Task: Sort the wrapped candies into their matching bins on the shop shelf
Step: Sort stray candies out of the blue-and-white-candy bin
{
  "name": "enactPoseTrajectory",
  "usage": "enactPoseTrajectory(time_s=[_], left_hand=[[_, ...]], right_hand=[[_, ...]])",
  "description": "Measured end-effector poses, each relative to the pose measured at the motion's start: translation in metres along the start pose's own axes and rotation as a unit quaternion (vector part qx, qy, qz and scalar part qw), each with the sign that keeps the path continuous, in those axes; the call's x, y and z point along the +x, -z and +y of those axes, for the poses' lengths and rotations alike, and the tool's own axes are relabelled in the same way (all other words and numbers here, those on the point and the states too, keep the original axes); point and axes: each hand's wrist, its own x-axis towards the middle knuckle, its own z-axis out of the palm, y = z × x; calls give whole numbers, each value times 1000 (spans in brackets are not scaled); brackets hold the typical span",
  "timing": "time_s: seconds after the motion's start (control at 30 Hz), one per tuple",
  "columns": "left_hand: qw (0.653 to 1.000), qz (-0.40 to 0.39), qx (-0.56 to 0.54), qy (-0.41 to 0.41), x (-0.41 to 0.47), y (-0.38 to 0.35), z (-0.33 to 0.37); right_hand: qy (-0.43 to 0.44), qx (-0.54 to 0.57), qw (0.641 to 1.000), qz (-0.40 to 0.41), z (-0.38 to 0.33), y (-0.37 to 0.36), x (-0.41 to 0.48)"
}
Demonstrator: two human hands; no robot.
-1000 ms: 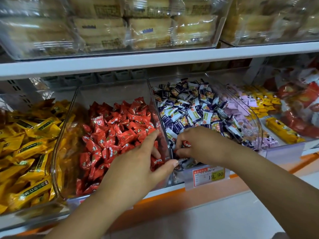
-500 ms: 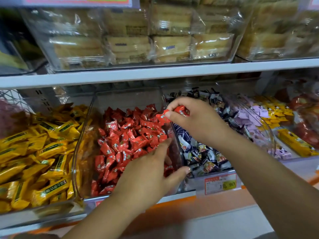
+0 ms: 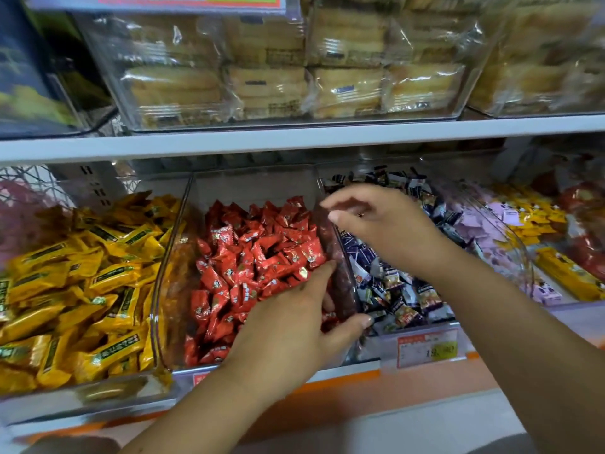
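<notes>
Red foil-wrapped candies (image 3: 262, 257) fill the middle clear plastic bin (image 3: 252, 188) on the lower white shop shelf (image 3: 294, 139), heaped highest toward the back. They lie jumbled, with their long sides pointing every way and no common direction. The bin itself runs lengthwise from the shelf's front edge to its back.

The left hand (image 3: 294, 329) holds this bin's right front wall. Its grip has the thumb outside the wall and the fingers inside, on the candies. The right hand (image 3: 386, 227) hovers over that same wall farther back, its grip wide, with fingers loosely spread. A tiny red speck shows by its fingers, too small to identify.

Half a second ago the right hand pinched a red candy above the rim; now none shows in it. The left hand has stayed put.

To the left, a clear bin (image 3: 114, 391) holds long yellow wrapped bars (image 3: 82, 290). To the right, a curved clear bin (image 3: 517, 250) holds dark blue-and-white wrapped sweets (image 3: 393, 290), with an orange-and-white price tag (image 3: 429, 348) at its front. Beyond lie lilac packets (image 3: 484, 224) and small yellow packets (image 3: 530, 217). Above, a clear box (image 3: 131, 103) holds pale cakes in clear wrap (image 3: 262, 77).
</notes>
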Motion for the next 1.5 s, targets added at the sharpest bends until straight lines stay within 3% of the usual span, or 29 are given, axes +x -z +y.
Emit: enactPoseTrajectory(time_s=[0.07, 0.17, 0.27, 0.57, 0.7, 0.9, 1.07, 1.27, 1.5], left_hand=[[1000, -6, -9, 1, 0, 1, 1], [1000, -13, -11, 5, 0, 2, 3], [1000, -9, -15, 5, 0, 1, 4], [999, -21, -28, 8, 1, 2, 5], [999, -23, -40, 12, 0, 3, 6], [999, -22, -32, 14, 0, 4, 7], [999, -27, -36, 12, 0, 4, 6], [999, -25, -38, 14, 0, 3, 5], [999, -19, -42, 13, 1, 3, 5]], right_hand=[[-52, -34, 996, -65, 5, 20, -13], [-145, -48, 955, -255, 14, 36, -36], [-139, -134, 925, -328, 29, 29, -50], [-86, -262, 885, -376, 44, 4, -40], [-110, -344, 846, -392, 47, -4, -34], [-134, -360, 816, -432, 42, -5, -32], [-166, -262, 853, -420, 37, 0, -33], [-172, -262, 837, -449, 35, -4, -30], [-167, -237, 880, -377, 40, 8, -36]])
